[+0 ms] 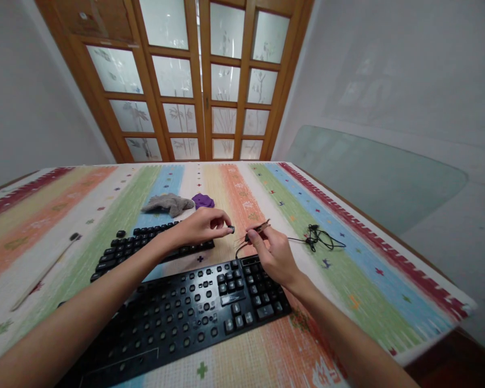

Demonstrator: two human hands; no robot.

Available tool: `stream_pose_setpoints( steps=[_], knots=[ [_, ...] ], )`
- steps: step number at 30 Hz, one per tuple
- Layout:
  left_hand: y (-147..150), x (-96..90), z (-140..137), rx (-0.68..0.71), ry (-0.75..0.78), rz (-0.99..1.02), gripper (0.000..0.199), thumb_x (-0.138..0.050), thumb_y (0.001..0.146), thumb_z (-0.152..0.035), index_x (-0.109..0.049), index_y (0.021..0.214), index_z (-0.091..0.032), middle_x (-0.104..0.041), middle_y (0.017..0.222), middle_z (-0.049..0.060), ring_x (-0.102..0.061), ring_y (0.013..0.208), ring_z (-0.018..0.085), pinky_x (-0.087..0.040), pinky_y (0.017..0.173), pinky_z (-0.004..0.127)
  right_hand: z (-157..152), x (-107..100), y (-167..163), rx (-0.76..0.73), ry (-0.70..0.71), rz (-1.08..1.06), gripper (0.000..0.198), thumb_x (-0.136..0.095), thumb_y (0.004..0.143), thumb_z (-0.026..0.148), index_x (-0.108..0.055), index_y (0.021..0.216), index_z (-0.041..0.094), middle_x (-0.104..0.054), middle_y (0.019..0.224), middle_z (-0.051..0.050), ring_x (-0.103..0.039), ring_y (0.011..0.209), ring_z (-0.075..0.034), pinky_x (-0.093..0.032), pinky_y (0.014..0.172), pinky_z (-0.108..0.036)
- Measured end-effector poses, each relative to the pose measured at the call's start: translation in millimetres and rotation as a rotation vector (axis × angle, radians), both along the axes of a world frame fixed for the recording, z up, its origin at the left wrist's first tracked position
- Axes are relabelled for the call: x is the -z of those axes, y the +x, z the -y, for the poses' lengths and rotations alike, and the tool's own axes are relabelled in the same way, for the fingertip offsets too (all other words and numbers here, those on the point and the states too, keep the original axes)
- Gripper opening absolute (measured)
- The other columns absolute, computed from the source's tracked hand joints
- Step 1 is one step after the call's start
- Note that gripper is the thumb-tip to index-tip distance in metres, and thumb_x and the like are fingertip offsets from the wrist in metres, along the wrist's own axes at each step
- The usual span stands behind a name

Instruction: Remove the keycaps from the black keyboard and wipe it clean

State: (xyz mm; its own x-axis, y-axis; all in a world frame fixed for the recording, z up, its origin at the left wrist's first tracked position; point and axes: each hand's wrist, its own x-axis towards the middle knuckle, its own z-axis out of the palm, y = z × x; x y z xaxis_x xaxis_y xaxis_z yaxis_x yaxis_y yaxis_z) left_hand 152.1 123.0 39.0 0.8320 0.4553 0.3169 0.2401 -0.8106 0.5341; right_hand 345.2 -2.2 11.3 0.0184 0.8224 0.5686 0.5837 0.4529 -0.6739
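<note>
My left hand (205,223) pinches a small black keycap (231,229) between thumb and fingertips, above the table. Just to its right, my right hand (272,250) grips what looks like a wire keycap puller (257,230), with thin wires pointing towards the left hand. Below both hands lies a black keyboard (178,307). Its left and middle sections are bare of keycaps, while keys still sit at the arrow, navigation and number blocks. Loose black keycaps (123,249) stand in rows behind it, partly hidden by my left forearm.
Behind the keycaps lie a grey cloth (167,205) and a purple lump (203,201). A long-handled brush (44,272) rests at the left. The coiled black cable (319,237) is on the right. A striped cloth (372,312) covers the table; glazed wooden doors (204,102) stand beyond.
</note>
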Motion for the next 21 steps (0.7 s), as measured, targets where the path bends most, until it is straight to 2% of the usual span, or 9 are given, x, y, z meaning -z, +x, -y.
stream_pose_setpoints(
  steps=[5, 12, 17, 21],
  knots=[
    [27, 14.4, -37, -0.08, 0.258, -0.144, 0.02, -0.057, 0.09, -0.031, -0.068, 0.093, -0.014, -0.064, 0.072, 0.002, -0.056, 0.063, 0.012, -0.041, 0.062, 0.024, 0, 0, 1, 0.017, 0.025, 0.019, 0.024, -0.046, 0.099, 0.035, -0.06, 0.09, 0.019, -0.069, 0.082, -0.007, -0.065, 0.075, -0.02, -0.049, 0.071, -0.032],
    [57, 41.1, -68, -0.13, 0.309, -0.226, 0.018, -0.056, 0.09, -0.027, -0.068, 0.092, -0.014, -0.065, 0.077, 0.005, -0.059, 0.071, 0.017, -0.043, 0.067, 0.027, 1, 2, -1, 0.0, 0.029, 0.038, 0.025, -0.044, 0.1, 0.034, -0.061, 0.092, 0.018, -0.068, 0.083, -0.007, -0.064, 0.075, -0.019, -0.048, 0.07, -0.031],
    [55, 44.8, -75, -0.158, 0.331, -0.298, 0.016, -0.057, 0.087, -0.024, -0.068, 0.091, -0.014, -0.067, 0.084, 0.007, -0.062, 0.08, 0.019, -0.046, 0.073, 0.028, 0, 3, -1, -0.008, 0.03, 0.03, 0.025, -0.044, 0.1, 0.034, -0.061, 0.093, 0.017, -0.067, 0.078, -0.006, -0.063, 0.071, -0.018, -0.048, 0.068, -0.03],
    [50, 47.7, -81, -0.179, 0.347, -0.337, 0.017, -0.057, 0.087, -0.026, -0.068, 0.089, -0.014, -0.068, 0.084, 0.008, -0.063, 0.08, 0.02, -0.047, 0.073, 0.028, 0, 3, -1, -0.017, 0.041, 0.035, 0.024, -0.045, 0.1, 0.032, -0.062, 0.092, 0.016, -0.067, 0.077, -0.005, -0.062, 0.069, -0.017, -0.047, 0.066, -0.029]
  ],
)
